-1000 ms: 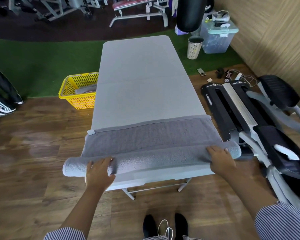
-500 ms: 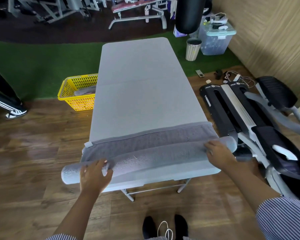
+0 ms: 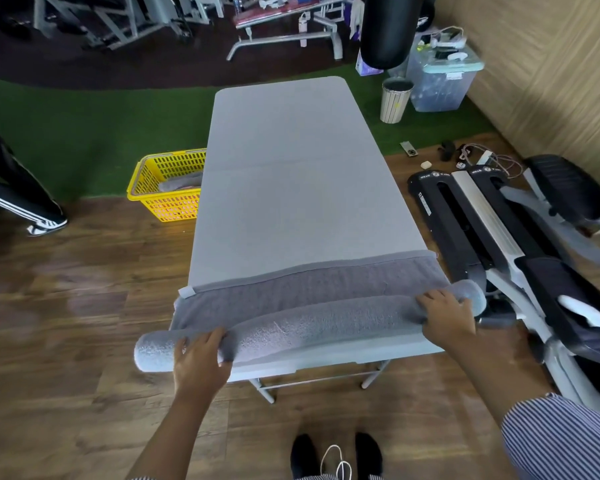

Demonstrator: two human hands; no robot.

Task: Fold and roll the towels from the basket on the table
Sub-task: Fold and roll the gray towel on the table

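small white lettering on black exercise machine (image 3: pixel 440 195), unreadable

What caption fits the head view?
Both hands, left and right, roll a grey towel on the table.

From here I count one grey table (image 3: pixel 291 188), one towel (image 3: pixel 309 306) part-rolled across its near end, two hands, left (image 3: pixel 201 358) and right (image 3: pixel 447 317), on the roll, one yellow basket (image 3: pixel 163 188), one bin (image 3: pixel 395 100), one clear storage box (image 3: pixel 440 81) and one punching bag (image 3: pixel 385 29).
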